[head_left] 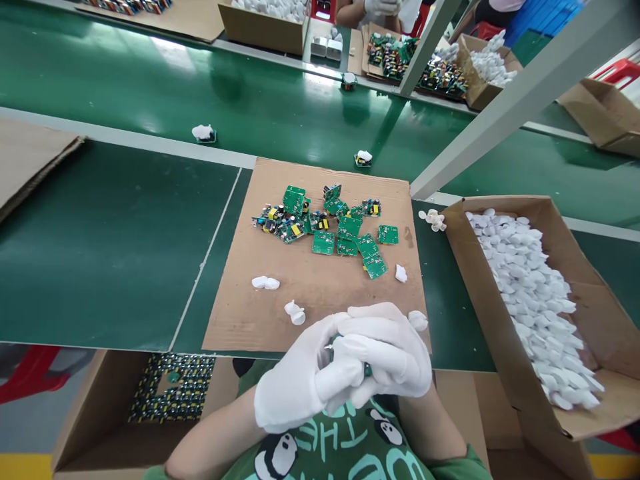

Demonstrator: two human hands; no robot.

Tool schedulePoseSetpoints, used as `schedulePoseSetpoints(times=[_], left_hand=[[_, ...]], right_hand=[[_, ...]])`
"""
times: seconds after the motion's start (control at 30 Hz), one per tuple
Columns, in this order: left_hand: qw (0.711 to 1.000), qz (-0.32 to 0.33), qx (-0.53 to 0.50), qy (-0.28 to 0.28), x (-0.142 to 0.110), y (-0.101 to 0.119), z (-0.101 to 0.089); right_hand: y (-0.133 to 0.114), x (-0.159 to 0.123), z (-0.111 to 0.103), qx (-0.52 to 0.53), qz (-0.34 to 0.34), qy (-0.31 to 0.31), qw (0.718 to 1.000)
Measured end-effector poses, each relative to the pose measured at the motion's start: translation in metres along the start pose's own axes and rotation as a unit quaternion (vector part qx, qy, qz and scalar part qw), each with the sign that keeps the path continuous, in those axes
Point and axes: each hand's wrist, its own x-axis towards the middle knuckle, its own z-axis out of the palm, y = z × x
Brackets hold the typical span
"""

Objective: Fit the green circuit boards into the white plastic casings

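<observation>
My left hand (313, 373) and my right hand (387, 350), both in white gloves, are closed together at the front edge of a cardboard sheet (235, 313). Between their fingers is a small green circuit board (368, 369), mostly hidden by the gloves. Ahead of them on the sheet lies a loose pile of circuit boards (349, 227), some with green undersides up, others showing yellow and black components. Around the hands are white pieces: one folded (295, 313), one long (265, 283), one small (401, 273), and one beside my right hand (417, 321).
At right stands a cardboard box (470, 300) full of white pieces (530, 293). A slanted metal post (475, 137) rises behind the sheet. On the green conveyor (280, 107) sit boards topped with white pieces (363, 158). Below left, an open box (100, 413) holds rows of boards. A gloved co-worker sits opposite.
</observation>
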Motion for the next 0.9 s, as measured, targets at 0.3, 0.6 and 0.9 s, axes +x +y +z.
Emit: schedulePoseSetpoints(times=[0.3, 0.6, 0.9], left_hand=[[0.991, 0.011, 0.083, 0.108, 0.004, 0.010, 0.003], [0.997, -0.026, -0.006, -0.073, -0.005, 0.012, -0.005], [0.992, 0.035, -0.059, -0.102, -0.004, 0.003, -0.008]], right_hand=[[-0.035, 0.056, -0.019, -0.085, -0.146, -0.077, 0.983], [-0.028, 0.039, -0.014, -0.041, -0.140, 0.015, 0.989], [-0.025, 0.034, -0.019, -0.042, -0.155, -0.048, 0.986]])
